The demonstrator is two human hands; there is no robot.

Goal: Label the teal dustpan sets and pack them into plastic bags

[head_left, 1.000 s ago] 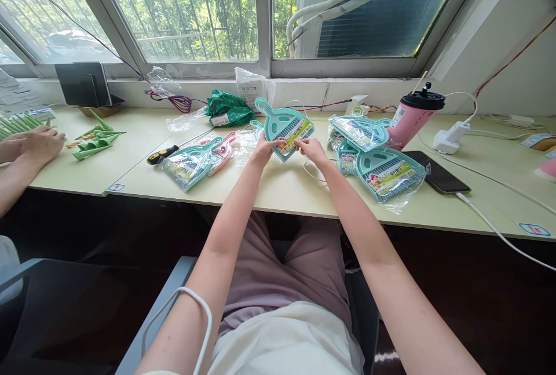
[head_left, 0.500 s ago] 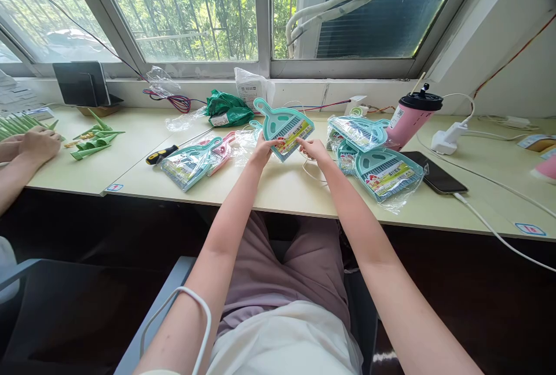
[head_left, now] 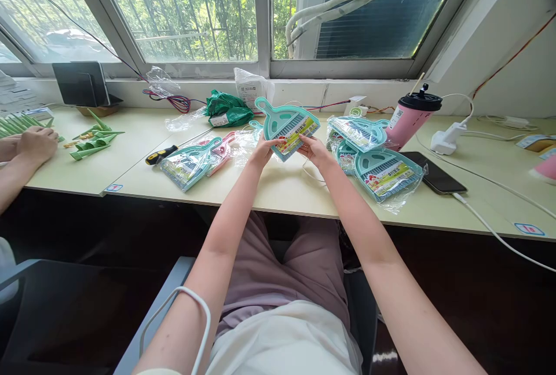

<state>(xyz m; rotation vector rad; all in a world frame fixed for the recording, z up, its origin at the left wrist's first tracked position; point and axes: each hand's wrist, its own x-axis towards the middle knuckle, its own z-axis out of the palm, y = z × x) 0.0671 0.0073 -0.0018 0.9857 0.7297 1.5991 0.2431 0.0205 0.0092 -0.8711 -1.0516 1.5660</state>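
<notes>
A teal mini dustpan-and-brush set (head_left: pixel 284 124) with a yellow label is held up above the desk (head_left: pixel 278 186), its handle pointing up and left. My left hand (head_left: pixel 262 152) grips its lower left edge with the fingers closed. My right hand (head_left: pixel 316 150) pinches its lower right edge at the label. A pile of the same sets in clear bags (head_left: pixel 377 157) lies just right of my right hand. Further bagged sets, teal and pink (head_left: pixel 195 160), lie left of my left hand.
A pink lidded cup (head_left: pixel 412 115), a black phone (head_left: pixel 436 172) on a white cable and a white charger (head_left: pixel 443 138) stand right. A screwdriver (head_left: pixel 161 155), green bag (head_left: pixel 228 109) and tablet (head_left: pixel 82 83) lie left. Another person's hand (head_left: pixel 32 143) rests by green plastic parts (head_left: pixel 93 143).
The dustpan set has tilted and shifted slightly to the right between my hands. The other person's hand at far left has drawn back a little.
</notes>
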